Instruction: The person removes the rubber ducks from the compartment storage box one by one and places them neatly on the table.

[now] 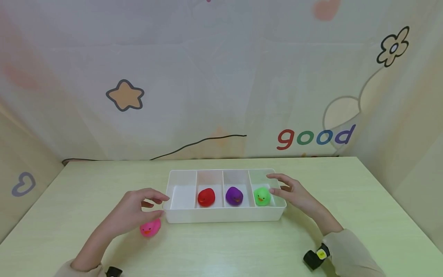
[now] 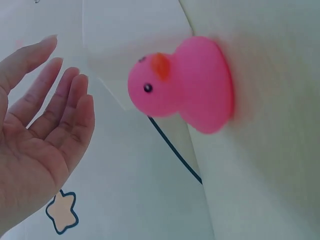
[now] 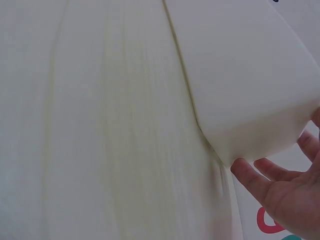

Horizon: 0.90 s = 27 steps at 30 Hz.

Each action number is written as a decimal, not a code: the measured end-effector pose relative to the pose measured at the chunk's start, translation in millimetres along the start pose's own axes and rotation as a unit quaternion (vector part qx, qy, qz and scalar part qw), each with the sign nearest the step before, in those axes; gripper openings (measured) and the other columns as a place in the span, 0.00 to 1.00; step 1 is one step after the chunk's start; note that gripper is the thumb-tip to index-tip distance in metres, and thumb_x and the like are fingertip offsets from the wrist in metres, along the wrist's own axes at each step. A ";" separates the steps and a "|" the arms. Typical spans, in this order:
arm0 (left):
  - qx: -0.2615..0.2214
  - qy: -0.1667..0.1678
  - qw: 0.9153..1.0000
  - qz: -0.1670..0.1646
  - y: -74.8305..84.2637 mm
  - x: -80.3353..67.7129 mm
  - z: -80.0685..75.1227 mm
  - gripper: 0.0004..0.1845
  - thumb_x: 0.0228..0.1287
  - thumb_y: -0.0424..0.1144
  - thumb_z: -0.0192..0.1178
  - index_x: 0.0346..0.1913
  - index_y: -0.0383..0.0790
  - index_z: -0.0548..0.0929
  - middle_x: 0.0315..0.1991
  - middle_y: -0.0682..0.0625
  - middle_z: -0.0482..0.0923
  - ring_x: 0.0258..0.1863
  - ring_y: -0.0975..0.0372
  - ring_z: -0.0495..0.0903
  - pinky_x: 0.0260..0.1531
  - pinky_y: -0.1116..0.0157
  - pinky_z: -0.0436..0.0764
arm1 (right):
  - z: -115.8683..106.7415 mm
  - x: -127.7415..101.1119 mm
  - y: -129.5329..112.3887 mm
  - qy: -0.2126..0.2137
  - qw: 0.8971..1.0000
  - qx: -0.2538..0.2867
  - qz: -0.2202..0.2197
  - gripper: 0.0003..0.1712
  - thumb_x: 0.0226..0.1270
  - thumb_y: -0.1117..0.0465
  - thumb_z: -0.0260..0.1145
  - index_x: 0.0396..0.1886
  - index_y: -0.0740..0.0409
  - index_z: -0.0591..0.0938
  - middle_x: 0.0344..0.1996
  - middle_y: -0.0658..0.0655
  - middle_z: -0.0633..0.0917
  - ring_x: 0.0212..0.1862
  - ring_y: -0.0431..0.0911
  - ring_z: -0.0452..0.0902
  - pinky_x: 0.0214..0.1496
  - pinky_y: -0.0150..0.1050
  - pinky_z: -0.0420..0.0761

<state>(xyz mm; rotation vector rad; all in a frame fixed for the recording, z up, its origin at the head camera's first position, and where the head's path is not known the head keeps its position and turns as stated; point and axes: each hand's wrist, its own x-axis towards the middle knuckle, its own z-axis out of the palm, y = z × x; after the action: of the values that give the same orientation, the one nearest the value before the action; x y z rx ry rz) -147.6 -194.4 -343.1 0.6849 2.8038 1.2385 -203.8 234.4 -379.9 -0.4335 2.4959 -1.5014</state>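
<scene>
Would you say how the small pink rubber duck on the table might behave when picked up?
The small pink rubber duck looks hollow and moulded, so probably light and squeezable. Its smooth rounded body may slip in a loose pinch. It sits upright on a flattish base beside the open left hand, so rolling seems unlikely.

From my remote seat I see a pale green worktop [image 1: 363, 200] ringed by a cream fabric backdrop [image 1: 221, 77]. Above the worktop's far edge the backdrop carries an orange star [image 1: 125, 96], a thin black line [image 1: 200, 143], the coloured word "good" [image 1: 315, 137] and a flower outline [image 1: 393, 47]. Light is soft and even.
</scene>
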 end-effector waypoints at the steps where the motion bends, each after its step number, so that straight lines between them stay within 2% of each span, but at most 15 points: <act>1: -0.003 0.001 1.000 0.003 1.4 2.2 1.5 0.14 0.51 0.36 0.67 0.43 0.42 0.82 0.40 0.52 0.80 0.39 0.59 0.78 0.39 0.64 0.79 | 0.1 0.1 0.1 0.001 1.000 0.000 0.000 0.29 0.65 0.56 0.59 0.63 0.59 0.65 0.66 0.64 0.59 0.63 0.69 0.55 0.59 0.62 0.62; 10: -0.026 0.001 1.000 0.013 8.6 25.2 15.2 0.15 0.51 0.33 0.67 0.44 0.37 0.81 0.41 0.47 0.80 0.40 0.54 0.78 0.41 0.58 0.79 | 0.9 1.0 1.9 0.005 1.000 -0.009 -0.001 0.30 0.64 0.52 0.59 0.63 0.57 0.66 0.66 0.64 0.59 0.63 0.71 0.53 0.58 0.64 0.61; 17: -0.048 0.001 0.998 0.027 8.9 42.9 28.2 0.15 0.51 0.32 0.66 0.45 0.37 0.81 0.42 0.45 0.80 0.42 0.53 0.78 0.41 0.62 0.79 | 0.2 1.2 3.1 0.003 1.000 -0.003 0.003 0.29 0.64 0.54 0.59 0.63 0.58 0.65 0.66 0.64 0.58 0.64 0.71 0.52 0.59 0.63 0.61; 27: -0.062 -0.008 0.998 0.024 13.8 59.8 45.8 0.17 0.51 0.29 0.65 0.46 0.35 0.80 0.44 0.44 0.79 0.44 0.49 0.76 0.42 0.58 0.79 | -0.4 0.6 0.9 0.001 1.000 -0.003 0.010 0.30 0.64 0.55 0.59 0.64 0.58 0.65 0.67 0.64 0.57 0.63 0.71 0.53 0.58 0.62 0.63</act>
<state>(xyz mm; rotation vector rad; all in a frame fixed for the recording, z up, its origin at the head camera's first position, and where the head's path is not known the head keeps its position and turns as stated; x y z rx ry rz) -188.4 -130.7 -354.7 0.7551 2.6851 1.3951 -204.6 234.9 -380.5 -0.4061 2.4990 -1.4879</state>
